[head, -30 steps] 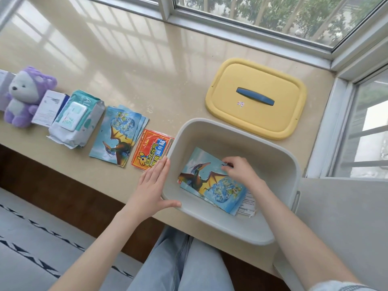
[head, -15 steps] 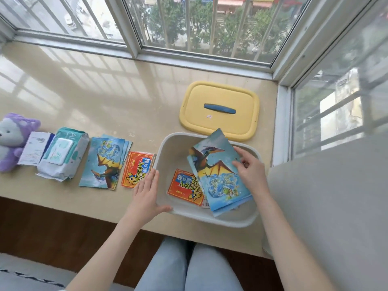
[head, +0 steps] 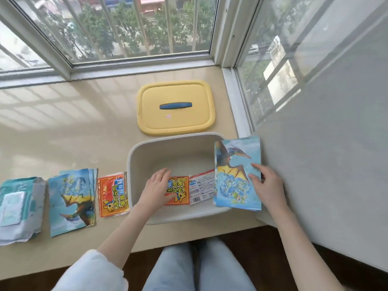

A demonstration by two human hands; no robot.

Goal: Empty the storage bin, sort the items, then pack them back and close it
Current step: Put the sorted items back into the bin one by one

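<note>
The storage bin [head: 147, 156] sits at the near edge of the counter [head: 63, 127], open — a pale, rounded-corner tub. Its yellow lid [head: 175, 108], with a blue handle, lies flat just beyond it at 12 o'clock. Your left hand [head: 156, 191] reaches into the bin, fingers spread and flat on an orange-red packet [head: 180, 192] on the floor of the tub; it presses rather than grips. Beside that packet, at 3 o'clock, lies a white printed sheet [head: 201, 189]. Your right hand [head: 265, 185] grasps a stack of blue dinosaur packs [head: 235, 175] over the bin's right rim. At 9 o'clock from the bin, in a row on the counter — a second orange-red packet [head: 112, 196], more dinosaur packs [head: 71, 200], then a teal wipes pack [head: 19, 206].
</note>
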